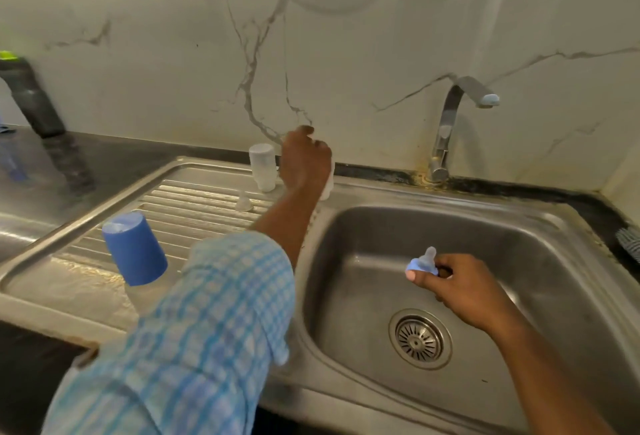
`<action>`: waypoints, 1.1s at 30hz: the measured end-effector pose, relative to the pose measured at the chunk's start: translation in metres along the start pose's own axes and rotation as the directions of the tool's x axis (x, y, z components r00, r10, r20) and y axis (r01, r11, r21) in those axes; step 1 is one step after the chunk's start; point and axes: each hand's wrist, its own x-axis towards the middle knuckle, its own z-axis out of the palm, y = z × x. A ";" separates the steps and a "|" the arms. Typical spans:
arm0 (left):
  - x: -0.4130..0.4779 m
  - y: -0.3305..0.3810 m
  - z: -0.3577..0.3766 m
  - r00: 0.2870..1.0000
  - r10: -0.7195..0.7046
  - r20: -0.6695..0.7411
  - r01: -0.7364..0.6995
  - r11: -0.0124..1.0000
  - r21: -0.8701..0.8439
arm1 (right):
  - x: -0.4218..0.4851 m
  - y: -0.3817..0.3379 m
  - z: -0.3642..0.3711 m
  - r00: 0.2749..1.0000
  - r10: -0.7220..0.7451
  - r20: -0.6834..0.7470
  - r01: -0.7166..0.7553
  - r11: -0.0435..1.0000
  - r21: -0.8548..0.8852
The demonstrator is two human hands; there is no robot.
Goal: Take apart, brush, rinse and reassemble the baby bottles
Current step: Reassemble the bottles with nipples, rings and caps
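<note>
Here, right hand (464,292) round conical translucent teat (425,261), blue-ringed, above steel basin (363,237)

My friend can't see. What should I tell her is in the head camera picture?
Over a steel sink, a person's right hand pinches a blue teat ring while the left hand grips a pale bottle at the back of the draining board. A second pale bottle, a loose clear teat and a blue-capped bottle sit on it.

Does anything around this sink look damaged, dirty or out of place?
Yes. Around the base of the tap there is yellow-brown staining, like rust or grime. A loose clear teat stands alone on the drainboard, apart from any bottle. Nothing looks spilled or broken.
</note>
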 end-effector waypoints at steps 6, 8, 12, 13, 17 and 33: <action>0.067 -0.045 -0.017 0.985 -0.078 -0.151 0.124 0.938 0.323 | 0.003 0.001 0.002 1.000 0.010 0.020 -0.011 0.999 0.040; 0.081 -0.060 -0.019 0.976 -0.181 -0.121 0.213 0.905 0.368 | 0.003 0.000 0.002 0.999 0.022 0.025 -0.024 0.998 0.053; 0.095 -0.090 -0.009 0.953 -0.303 0.025 0.271 0.885 0.379 | 0.003 0.001 0.002 0.999 0.029 0.024 -0.030 0.997 0.068; 0.098 -0.095 -0.008 0.957 -0.287 0.030 0.256 0.892 0.372 | 0.003 0.001 0.002 0.999 0.027 0.023 -0.029 0.997 0.072; 0.102 -0.102 -0.005 0.970 -0.243 -0.005 0.235 0.934 0.269 | 0.003 0.003 0.003 0.999 0.027 0.027 -0.029 0.996 0.088; -0.075 0.011 0.005 0.990 0.124 0.069 -0.078 0.882 -0.465 | -0.005 -0.008 -0.012 0.985 0.003 -0.170 0.020 0.991 0.132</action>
